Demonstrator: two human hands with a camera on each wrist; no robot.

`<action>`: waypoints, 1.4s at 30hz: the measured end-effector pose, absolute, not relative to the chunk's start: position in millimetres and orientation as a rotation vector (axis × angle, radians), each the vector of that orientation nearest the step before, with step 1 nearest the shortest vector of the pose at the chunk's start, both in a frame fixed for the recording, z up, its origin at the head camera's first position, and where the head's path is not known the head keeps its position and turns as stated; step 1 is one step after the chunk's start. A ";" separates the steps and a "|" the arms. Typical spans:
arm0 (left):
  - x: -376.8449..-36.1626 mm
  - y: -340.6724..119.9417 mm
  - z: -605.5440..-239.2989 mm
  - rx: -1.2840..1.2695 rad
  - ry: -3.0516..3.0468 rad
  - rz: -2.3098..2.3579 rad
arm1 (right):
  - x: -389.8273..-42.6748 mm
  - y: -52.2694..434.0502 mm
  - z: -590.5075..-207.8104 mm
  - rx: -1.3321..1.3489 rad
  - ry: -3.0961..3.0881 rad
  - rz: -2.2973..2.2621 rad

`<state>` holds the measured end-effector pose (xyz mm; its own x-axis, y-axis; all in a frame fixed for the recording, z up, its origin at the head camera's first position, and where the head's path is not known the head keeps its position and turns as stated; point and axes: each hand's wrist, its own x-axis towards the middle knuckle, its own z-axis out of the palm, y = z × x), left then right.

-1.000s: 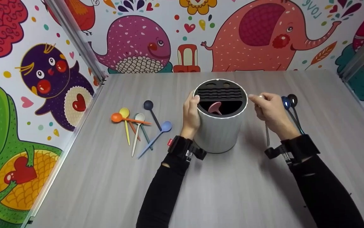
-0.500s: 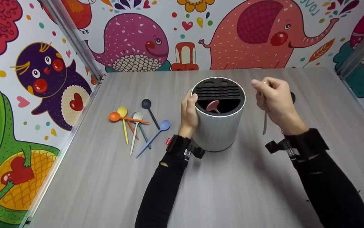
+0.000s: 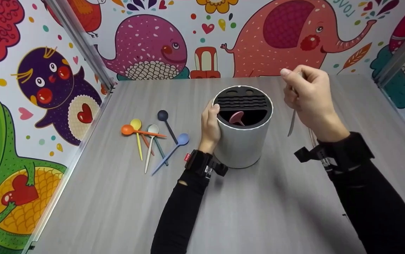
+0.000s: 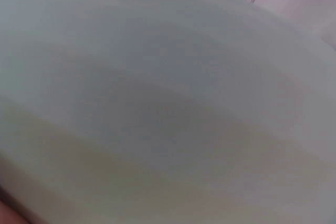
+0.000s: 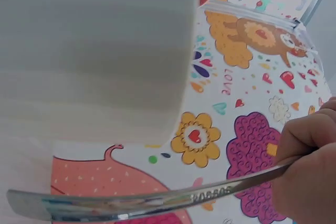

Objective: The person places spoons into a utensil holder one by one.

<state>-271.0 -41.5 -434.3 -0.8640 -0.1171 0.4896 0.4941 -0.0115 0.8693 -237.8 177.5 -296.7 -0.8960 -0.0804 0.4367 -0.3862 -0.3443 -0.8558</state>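
Observation:
My left hand point(image 3: 209, 125) grips the side of a silver-grey utensil holder point(image 3: 243, 148), its thumb at the rim. The holder stands upright, with a black slotted insert and a pink utensil head point(image 3: 237, 118) showing in its front opening. My right hand point(image 3: 311, 93) is raised to the right of the holder, fingers curled around a metal utensil point(image 3: 291, 123). Its flat, curved handle point(image 5: 152, 203), stamped with digits, sticks out below the fist; the other end is mostly hidden. The holder's wall point(image 4: 157, 98) fills most of the left wrist view.
Left of the holder lie several plastic spoons: orange point(image 3: 127, 129), yellow point(image 3: 136, 124), white point(image 3: 153, 129), dark blue point(image 3: 163, 115) and light blue point(image 3: 182, 139), some crossing. Metal handles point(image 3: 312, 137) lie at the right, partly hidden by my right arm. Printed panels point(image 3: 153, 49) border the table.
My right hand has risen and moved away from the holder toward the back right, carrying the metal utensil. My left hand stays on the holder.

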 end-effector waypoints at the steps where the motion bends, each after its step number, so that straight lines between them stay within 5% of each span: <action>1: -270.8 -41.4 -434.4 -0.390 -1.850 -1.933 | -236.8 176.1 -294.2 0.627 -1.662 2.356; 22: -269.4 -41.7 -433.5 -0.369 -1.868 -1.943 | -227.7 150.1 -243.7 0.832 -1.391 2.401; 42: -269.9 -41.0 -433.1 -0.400 -1.838 -1.953 | -238.7 125.9 -256.0 0.826 -1.318 2.390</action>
<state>-269.9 -41.0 -433.1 -0.8671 -0.1098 0.4858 0.4916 -0.0317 0.8702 -238.7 125.9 -256.0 -0.7940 -0.0232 0.6074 -0.5014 -0.5400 -0.6761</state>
